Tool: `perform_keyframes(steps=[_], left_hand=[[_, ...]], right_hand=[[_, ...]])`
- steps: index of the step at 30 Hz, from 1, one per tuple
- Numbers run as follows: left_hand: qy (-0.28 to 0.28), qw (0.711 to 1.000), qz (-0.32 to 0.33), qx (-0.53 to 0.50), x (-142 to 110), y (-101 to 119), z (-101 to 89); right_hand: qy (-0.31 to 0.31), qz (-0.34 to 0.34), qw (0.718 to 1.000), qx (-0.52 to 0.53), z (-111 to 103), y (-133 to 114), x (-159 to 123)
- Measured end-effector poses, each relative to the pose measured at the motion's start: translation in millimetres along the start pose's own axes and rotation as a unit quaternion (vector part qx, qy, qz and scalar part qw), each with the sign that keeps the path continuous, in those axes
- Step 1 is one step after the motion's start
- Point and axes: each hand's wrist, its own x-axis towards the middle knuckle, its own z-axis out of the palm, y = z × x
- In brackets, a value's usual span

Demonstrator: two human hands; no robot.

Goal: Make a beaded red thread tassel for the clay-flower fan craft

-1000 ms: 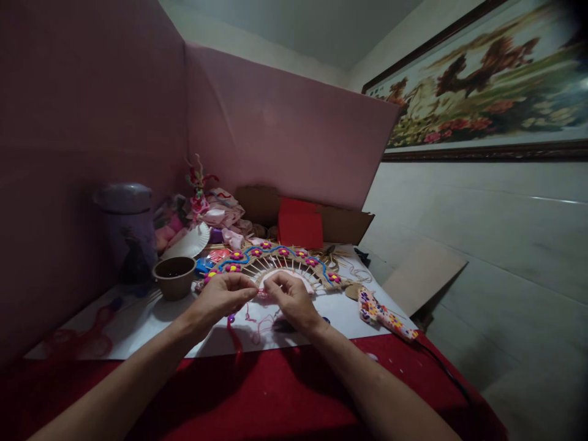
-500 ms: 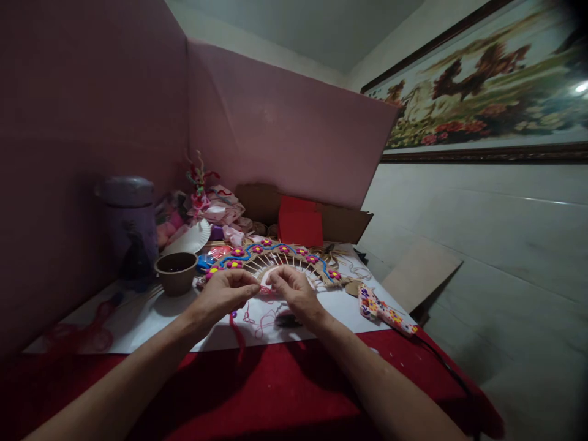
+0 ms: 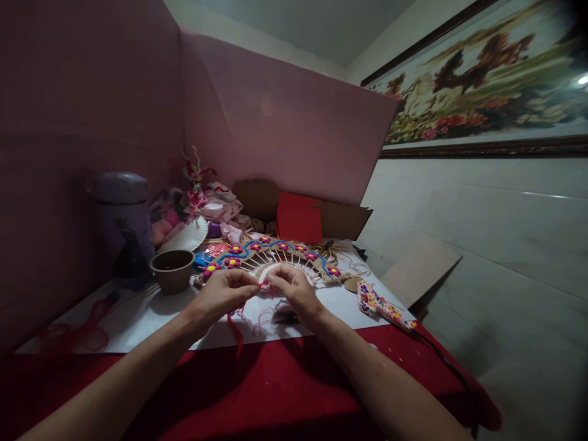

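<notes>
My left hand (image 3: 227, 291) is closed in a pinch on red thread (image 3: 265, 285). Facing it, my right hand (image 3: 294, 293) pinches the same thread, fingertips a small gap apart. A red tassel (image 3: 236, 331) hangs below my left hand, and loose pink thread (image 3: 260, 323) trails on the white paper (image 3: 340, 315). Just beyond both hands lies an arched woven craft piece (image 3: 271, 246) with thin sticks, a wavy blue cord and several magenta flowers with yellow centres. A dark object (image 3: 285, 314), partly hidden, rests under my right hand.
A brown bowl (image 3: 172, 271) and a lidded purple container (image 3: 120, 220) stand at left. Red yarn (image 3: 89, 327) lies near them. To the right is a flower-patterned glue gun (image 3: 383, 306) with a black cord. Red cards (image 3: 299, 222) lean against cardboard (image 3: 346, 220) at the back.
The thread between my fingertips has gone from looser strands to a smaller bunch. Both hands stay almost in place. The whole view has shifted slightly.
</notes>
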Motion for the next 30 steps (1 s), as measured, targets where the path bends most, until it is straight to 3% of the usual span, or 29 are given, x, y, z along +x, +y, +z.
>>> perform_keyframes(steps=[7,16,19,23,30], left_hand=[[0.018,1.0,-0.003,-0.017,-7.3,10.4,3.7],[-0.003,1.0,0.006,-0.03,-2.0,1.1,-1.9],[-0.004,1.0,0.009,-0.022,-2.6,0.4,-2.3],[-0.009,1.0,0.008,-0.018,-4.0,1.9,1.0],[-0.035,0.999,-0.009,-0.013,-3.0,1.9,4.2]], right_hand=[[0.023,0.025,0.998,0.043,-1.0,-1.2,0.2],[0.047,0.047,0.994,0.087,-3.6,4.5,1.4],[0.014,0.047,0.997,0.061,-3.2,4.2,0.8],[-0.044,-0.011,0.999,-0.017,-0.2,2.9,-0.8],[-0.042,-0.017,0.999,-0.017,2.5,0.7,-3.1]])
